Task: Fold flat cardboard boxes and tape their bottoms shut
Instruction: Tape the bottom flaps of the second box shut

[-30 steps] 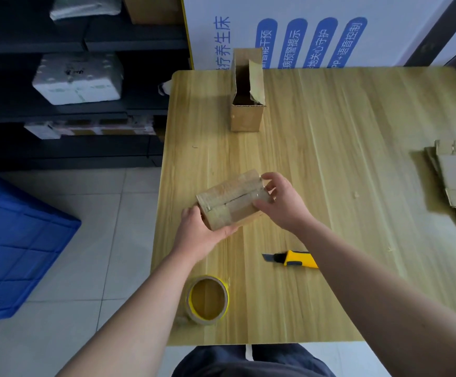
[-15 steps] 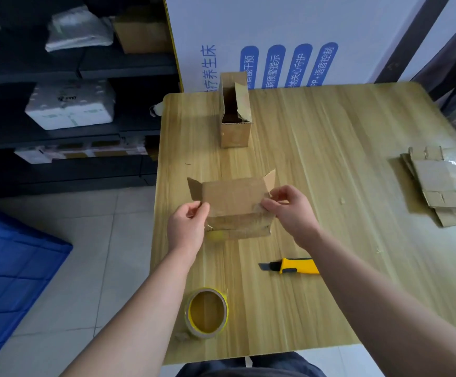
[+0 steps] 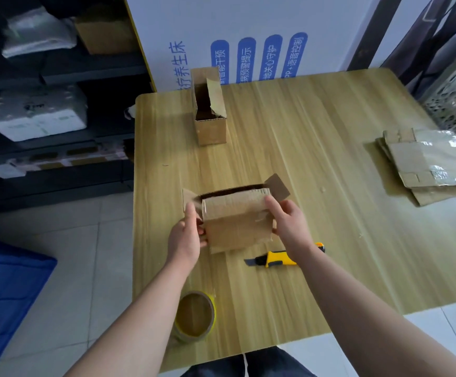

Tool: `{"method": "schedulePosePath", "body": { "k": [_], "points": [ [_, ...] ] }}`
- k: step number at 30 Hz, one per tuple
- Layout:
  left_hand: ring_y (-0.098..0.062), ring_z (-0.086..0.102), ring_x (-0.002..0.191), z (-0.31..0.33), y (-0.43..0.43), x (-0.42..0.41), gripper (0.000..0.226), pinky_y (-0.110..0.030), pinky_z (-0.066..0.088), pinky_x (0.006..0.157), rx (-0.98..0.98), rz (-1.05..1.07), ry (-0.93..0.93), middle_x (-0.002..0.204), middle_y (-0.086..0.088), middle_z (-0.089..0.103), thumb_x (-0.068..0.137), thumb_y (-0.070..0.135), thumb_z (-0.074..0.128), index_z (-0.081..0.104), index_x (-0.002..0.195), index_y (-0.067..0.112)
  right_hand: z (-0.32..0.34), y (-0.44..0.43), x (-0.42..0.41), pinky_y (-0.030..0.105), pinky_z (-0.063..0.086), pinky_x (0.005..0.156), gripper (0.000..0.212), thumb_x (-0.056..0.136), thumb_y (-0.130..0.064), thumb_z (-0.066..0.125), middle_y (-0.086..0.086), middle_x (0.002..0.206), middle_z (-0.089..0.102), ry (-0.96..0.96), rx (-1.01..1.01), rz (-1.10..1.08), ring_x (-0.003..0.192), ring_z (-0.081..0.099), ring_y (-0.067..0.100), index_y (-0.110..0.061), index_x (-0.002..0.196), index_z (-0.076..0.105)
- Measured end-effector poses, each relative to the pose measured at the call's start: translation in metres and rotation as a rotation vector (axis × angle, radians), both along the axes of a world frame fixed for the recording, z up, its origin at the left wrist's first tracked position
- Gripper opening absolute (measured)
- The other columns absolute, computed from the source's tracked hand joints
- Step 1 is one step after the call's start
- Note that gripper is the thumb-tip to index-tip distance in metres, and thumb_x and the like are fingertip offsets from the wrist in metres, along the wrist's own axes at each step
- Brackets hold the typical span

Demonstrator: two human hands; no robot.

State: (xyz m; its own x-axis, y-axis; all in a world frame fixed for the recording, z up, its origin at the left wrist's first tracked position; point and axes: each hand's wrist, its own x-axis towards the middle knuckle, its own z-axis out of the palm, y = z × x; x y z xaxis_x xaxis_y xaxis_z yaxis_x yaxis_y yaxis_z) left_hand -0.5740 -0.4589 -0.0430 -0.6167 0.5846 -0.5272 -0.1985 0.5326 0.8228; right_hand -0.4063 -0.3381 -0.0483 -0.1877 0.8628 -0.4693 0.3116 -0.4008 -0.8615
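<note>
You have turned the box [image 3: 237, 227] over in the last second: a moment ago its taped seam faced you, and now the open top points up and away, with the end flaps splayed out to either side and a strip of clear tape showing on the near wall. Your left hand [image 3: 186, 238] grips the left end, thumb up on the flap and fingers curled round the side; your right hand [image 3: 289, 227] pinches the top right corner between thumb and fingers. The box sits over the near part of the desk [image 3: 330, 186], between your hands; whether its base touches the wood I cannot tell. That flip suggests this bottom is sealed and the box is ready to be set down, perhaps beside the finished box [image 3: 210, 115] standing upright at the far edge. The tape roll [image 3: 195, 317] lies by your left forearm and the yellow knife [image 3: 281, 258] just under your right wrist, both untouched. The stack of flat cartons [image 3: 428, 164] on your right is probably your next reach.
</note>
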Motion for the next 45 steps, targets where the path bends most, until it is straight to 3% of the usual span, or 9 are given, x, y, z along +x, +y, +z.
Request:
{"method": "schedulePosePath", "body": {
  "k": [6, 9, 12, 14, 22, 25, 31, 38, 45],
  "points": [
    [-0.023, 0.068, 0.101, -0.001, -0.002, 0.000, 0.009, -0.037, 0.058, 0.082, 0.011, -0.066, -0.099, 0.097, -0.006, 0.072, 0.089, 0.013, 0.063, 0.067, 0.096, 0.008, -0.005, 0.017, 0.003, 0.039, 0.054, 0.089, 0.009, 0.091, -0.027, 0.062, 0.006, 0.104, 0.069, 0.035, 0.008, -0.007, 0.090, 0.064, 0.016, -0.020, 0.096, 0.065],
    [-0.019, 0.068, 0.096, -0.001, -0.006, -0.003, 0.023, -0.041, 0.058, 0.085, -0.058, -0.093, -0.003, 0.096, 0.001, 0.073, 0.081, 0.030, 0.075, 0.068, 0.097, 0.016, -0.005, 0.031, 0.002, 0.017, 0.045, 0.067, 0.018, 0.096, -0.016, 0.056, -0.012, 0.084, 0.063, -0.015, 0.073, 0.028, 0.070, 0.053, 0.000, -0.016, 0.111, 0.066],
    [-0.016, 0.058, 0.112, 0.003, 0.000, -0.020, 0.064, -0.037, 0.049, 0.096, -0.105, -0.125, 0.231, 0.122, 0.006, 0.061, 0.080, 0.057, 0.069, 0.057, 0.129, 0.018, 0.000, 0.043, -0.005, 0.021, 0.044, 0.072, 0.024, 0.098, -0.019, 0.053, -0.012, 0.090, 0.060, -0.076, 0.088, 0.093, 0.077, 0.054, 0.002, -0.018, 0.120, 0.063],
    [-0.016, 0.050, 0.124, 0.009, 0.012, -0.031, 0.064, -0.036, 0.041, 0.103, -0.074, -0.197, 0.273, 0.134, 0.007, 0.053, 0.087, 0.054, 0.062, 0.047, 0.141, 0.023, 0.004, 0.049, -0.010, 0.027, 0.044, 0.074, 0.026, 0.098, -0.025, 0.053, -0.004, 0.099, 0.060, -0.153, 0.115, 0.130, 0.083, 0.056, 0.012, -0.017, 0.122, 0.060],
    [-0.009, 0.059, 0.093, 0.020, 0.035, -0.023, 0.029, -0.020, 0.041, 0.075, -0.126, -0.527, 0.372, 0.096, 0.010, 0.065, 0.088, 0.049, 0.063, 0.070, 0.100, 0.023, -0.006, 0.017, -0.016, 0.042, 0.056, 0.083, 0.041, 0.090, -0.044, 0.061, 0.003, 0.100, 0.067, -0.239, 0.018, 0.096, 0.087, 0.065, 0.019, -0.012, 0.116, 0.058],
    [-0.016, 0.054, 0.072, 0.016, 0.040, -0.012, 0.050, -0.027, 0.038, 0.064, -0.143, -0.544, 0.379, 0.071, 0.003, 0.057, 0.094, 0.055, 0.047, 0.058, 0.072, 0.012, -0.006, 0.007, -0.008, 0.035, 0.054, 0.079, 0.034, 0.094, -0.041, 0.056, -0.003, 0.090, 0.066, -0.227, 0.006, 0.171, 0.080, 0.061, 0.014, -0.014, 0.112, 0.066],
    [-0.002, 0.060, 0.076, 0.018, 0.061, 0.008, 0.032, -0.016, 0.041, 0.057, -0.083, -0.536, 0.363, 0.083, 0.012, 0.066, 0.080, 0.054, 0.070, 0.066, 0.091, 0.024, 0.004, 0.013, 0.006, 0.028, 0.052, 0.081, 0.035, 0.088, -0.050, 0.060, -0.009, 0.097, 0.072, -0.159, 0.041, 0.320, 0.089, 0.066, 0.006, -0.024, 0.110, 0.069],
    [-0.017, 0.044, 0.059, 0.024, 0.111, 0.016, 0.041, -0.029, 0.033, 0.056, -0.105, -0.557, 0.297, 0.063, 0.000, 0.045, 0.100, 0.041, 0.045, 0.047, 0.070, 0.012, 0.015, 0.067, 0.009, 0.023, 0.049, 0.069, 0.039, 0.084, -0.053, 0.064, -0.007, 0.098, 0.071, -0.218, 0.111, 0.384, 0.087, 0.066, 0.012, -0.026, 0.111, 0.065],
    [-0.033, 0.066, 0.092, 0.016, 0.199, 0.012, 0.044, -0.045, 0.050, 0.073, -0.084, -0.469, 0.353, 0.092, -0.023, 0.063, 0.102, 0.041, 0.038, 0.049, 0.076, 0.007, 0.022, 0.167, -0.003, 0.023, 0.040, 0.063, 0.029, 0.093, -0.048, 0.054, -0.002, 0.095, 0.060, -0.338, 0.149, 0.535, 0.082, 0.055, 0.019, -0.020, 0.100, 0.050]
  ]
}}
